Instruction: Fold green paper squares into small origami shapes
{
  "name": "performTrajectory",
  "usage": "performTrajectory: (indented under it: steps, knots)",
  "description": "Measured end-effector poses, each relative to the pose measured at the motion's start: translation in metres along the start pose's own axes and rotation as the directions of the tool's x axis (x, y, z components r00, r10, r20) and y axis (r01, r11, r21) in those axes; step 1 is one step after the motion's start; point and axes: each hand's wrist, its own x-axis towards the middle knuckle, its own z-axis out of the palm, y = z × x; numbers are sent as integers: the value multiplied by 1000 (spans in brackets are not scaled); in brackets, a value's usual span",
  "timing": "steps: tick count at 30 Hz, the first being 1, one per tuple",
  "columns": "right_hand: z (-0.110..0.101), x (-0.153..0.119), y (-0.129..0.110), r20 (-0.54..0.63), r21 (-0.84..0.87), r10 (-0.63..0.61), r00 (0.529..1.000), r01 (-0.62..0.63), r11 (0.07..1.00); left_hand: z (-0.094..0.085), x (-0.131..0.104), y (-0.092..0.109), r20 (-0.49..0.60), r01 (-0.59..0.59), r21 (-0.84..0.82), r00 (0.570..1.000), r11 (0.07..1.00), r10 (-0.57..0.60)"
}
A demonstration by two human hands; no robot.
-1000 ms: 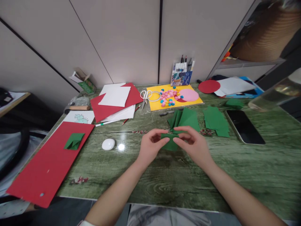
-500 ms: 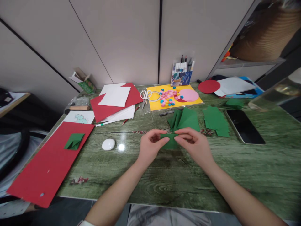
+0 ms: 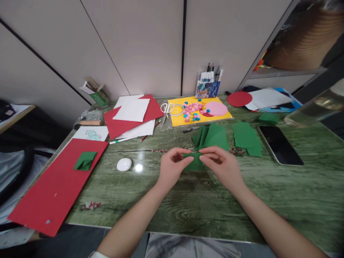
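Between my two hands is a small piece of green paper (image 3: 195, 163), held just above the table. My left hand (image 3: 173, 164) pinches its left side, thumb in front and fingers behind. On the right side, my right hand (image 3: 220, 162) pinches it the same way. The fingers hide part of its upper edge, so I cannot tell how it is folded. Just beyond my hands lies a pile of folded green paper (image 3: 215, 136). More green paper pieces (image 3: 246, 139) lie to its right. A folded green paper (image 3: 85, 161) rests on a red sheet (image 3: 53, 190) at far left.
A white oval object (image 3: 124, 164) lies left of my hands. Scissors (image 3: 165, 114) and a yellow sheet (image 3: 176, 121) with several small coloured balls are at the back. A phone (image 3: 280, 144) and a clear bottle (image 3: 309, 109) stand to the right. A marker box (image 3: 208, 87) leans against the wall.
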Motion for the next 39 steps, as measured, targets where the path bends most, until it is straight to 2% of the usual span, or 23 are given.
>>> performTrajectory:
  steps: [8, 11, 16, 23, 27, 32, 35, 39]
  knots:
    - [0, 1, 2, 8, -13, -12, 1000, 12, 1000, 0, 1, -1, 1, 14, -14, 1000, 1000, -14]
    - [-1, 2, 4, 11, -25, -9, 1000, 10, 1000, -1, 2, 0, 11, 35, -62, 999, 997, -35]
    - [-1, 4, 6, 29, -53, -7, 1000, 8, 999, -5, 5, -4, -36, 64, -174, 997, 983, -71]
    - [-1, 5, 6, 50, -53, 0, 999, 3, 999, -6, 8, -9, 36, 183, -320, 983, 929, -181]
    - [-2, 5, 8, 55, -50, 7, 998, -4, 999, -7, 9, -8, 89, 209, -316, 978, 926, -190]
    - [-1, 6, 8, 75, -49, 16, 997, -13, 999, -5, 9, -12, 62, 202, -321, 979, 925, -192]
    - [-1, 6, 8, 74, -49, 27, 997, -23, 999, -3, 8, -13, 117, 241, -354, 970, 904, -213]
    - [-2, 7, 9, 77, -40, 42, 996, -39, 998, -3, 8, -10, 160, 219, -272, 970, 937, -181]
